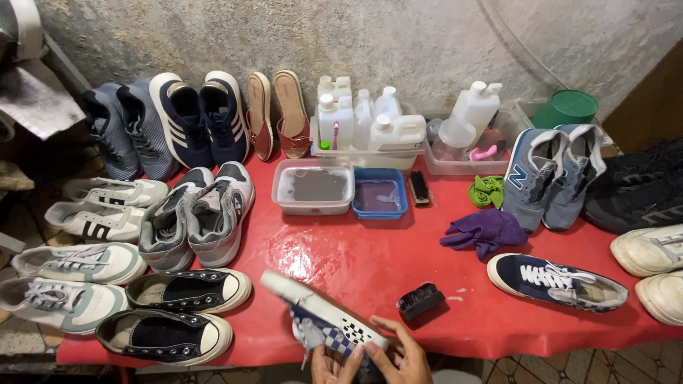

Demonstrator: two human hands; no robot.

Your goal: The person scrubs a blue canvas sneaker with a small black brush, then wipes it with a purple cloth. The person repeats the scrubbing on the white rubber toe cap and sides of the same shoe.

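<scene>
Both hands at the bottom edge, clasping one navy sneaker with a chequered side panel (324,320): left hand (329,366) underneath with its grip curled around the heel end, right hand (402,355) laid over the upper, fingers (388,328) grasping the side. Sneaker tilted, white sole turned up and to the left, held just above the near edge of the red tabletop (356,263). Just right of the hands, a black brush (420,300) lying on the wet surface. Further right, the matching navy sneaker (558,282), flat on its sole. Purple cloth (485,231) and green cloth (486,190) beyond it. Behind, near the middle, a clear tub of grey water (314,186) beside a blue tub (380,193), then white bottles (363,117) in a tray against the wall. Along the left, rows of paired shoes, two black low-tops (178,313) closest.
</scene>
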